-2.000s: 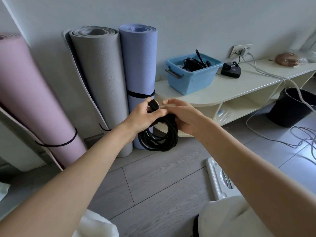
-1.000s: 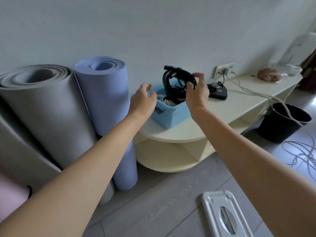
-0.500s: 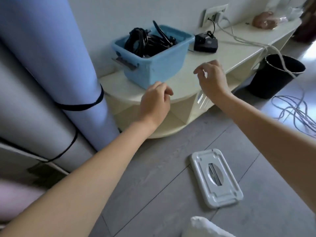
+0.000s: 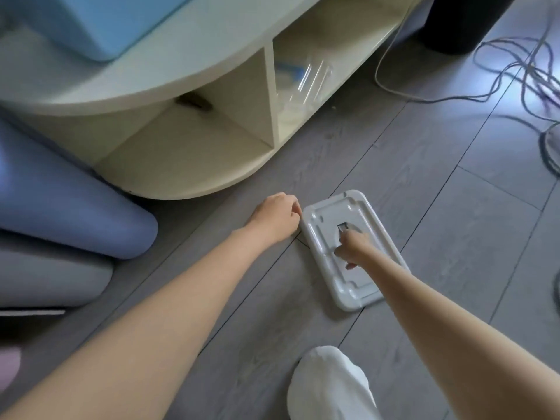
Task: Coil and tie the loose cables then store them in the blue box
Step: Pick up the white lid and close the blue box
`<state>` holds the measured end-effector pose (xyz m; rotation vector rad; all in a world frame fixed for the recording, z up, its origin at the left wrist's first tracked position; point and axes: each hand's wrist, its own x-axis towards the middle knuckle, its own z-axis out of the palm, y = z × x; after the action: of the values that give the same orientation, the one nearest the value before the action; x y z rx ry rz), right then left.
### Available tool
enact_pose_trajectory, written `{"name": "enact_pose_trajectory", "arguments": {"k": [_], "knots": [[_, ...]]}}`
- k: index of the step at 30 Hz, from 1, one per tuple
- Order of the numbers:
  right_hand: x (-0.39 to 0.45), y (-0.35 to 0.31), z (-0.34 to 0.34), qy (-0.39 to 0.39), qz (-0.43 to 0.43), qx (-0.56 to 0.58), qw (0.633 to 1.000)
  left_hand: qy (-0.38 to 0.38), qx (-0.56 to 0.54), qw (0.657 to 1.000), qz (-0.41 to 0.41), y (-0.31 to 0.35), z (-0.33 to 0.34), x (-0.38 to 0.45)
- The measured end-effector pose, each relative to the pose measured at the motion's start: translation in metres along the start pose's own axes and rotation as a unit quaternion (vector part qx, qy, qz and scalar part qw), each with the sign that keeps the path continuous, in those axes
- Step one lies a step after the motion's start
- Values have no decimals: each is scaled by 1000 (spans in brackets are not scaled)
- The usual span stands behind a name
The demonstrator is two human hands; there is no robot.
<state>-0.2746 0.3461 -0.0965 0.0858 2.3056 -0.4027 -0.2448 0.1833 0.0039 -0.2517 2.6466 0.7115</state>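
Only the lower side of the blue box (image 4: 100, 22) shows, on the cream shelf unit (image 4: 194, 71) at the top left; its cables are out of sight. A white lid (image 4: 360, 286) with a central slot lies flat on the grey floor. My left hand (image 4: 274, 218) has its fingers curled against the lid's near-left corner. Over the lid's middle, my right hand (image 4: 353, 248) has its fingers bent down at the slot. Loose grey cables (image 4: 515, 71) trail over the floor at the right.
Rolled mats, one blue (image 4: 60, 201) and one grey (image 4: 45, 277), lie at the left. A black bin (image 4: 460, 22) stands at the top right. My white-clad knee (image 4: 330, 386) is at the bottom. The shelf's lower compartment holds clear plastic packaging (image 4: 300, 86).
The coiled black cable went from my hands into the blue box. Both hands then dropped from the shelf to the white lid on the floor, and my view tilted down.
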Motion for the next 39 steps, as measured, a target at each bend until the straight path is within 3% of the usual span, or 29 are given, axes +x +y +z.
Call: {"name": "enact_pose_trajectory", "arguments": {"k": [6, 12, 16, 18, 20, 22, 24, 25, 27, 29, 32, 36, 37, 39], "knots": [[-8, -8, 26, 51, -13, 66, 996, -4, 3, 1000, -18, -15, 6, -10], [-66, -60, -42, 169, -161, -29, 972, 93, -10, 994, -51, -6, -50, -41], [-121, -83, -90, 190, -273, -95, 938, 137, -57, 986, -78, 4, -98, -76], [-144, -88, -104, 224, -337, -106, 908, 154, -96, 983, -39, 13, -119, -93], [-170, -96, -119, 313, -423, -88, 846, 204, -175, 963, 32, 24, -144, -113], [-194, -114, -143, 422, -467, -38, 776, 292, -236, 923, 79, 35, -174, -131], [-219, -145, -172, 476, -472, 41, 741, 392, -284, 870, 95, 41, -212, -147], [-231, -165, -184, 477, -469, 80, 739, 439, -321, 835, 87, 41, -231, -151], [-244, -204, -200, 443, -442, 98, 774, 521, -393, 757, 38, 38, -262, -150], [-251, -239, -208, 400, -425, 91, 807, 547, -426, 720, -28, 31, -282, -140], [-245, -295, -225, 335, -445, 120, 822, 525, -428, 734, -51, 28, -310, -119], [-215, -345, -255, 294, -442, 85, 843, 481, -495, 721, -63, 16, -338, -84], [-205, -355, -259, 290, -430, 39, 854, 462, -497, 729, -88, 7, -344, -73], [-188, -367, -261, 274, -386, -63, 879, 440, -422, 780, -141, -10, -349, -57]]}}
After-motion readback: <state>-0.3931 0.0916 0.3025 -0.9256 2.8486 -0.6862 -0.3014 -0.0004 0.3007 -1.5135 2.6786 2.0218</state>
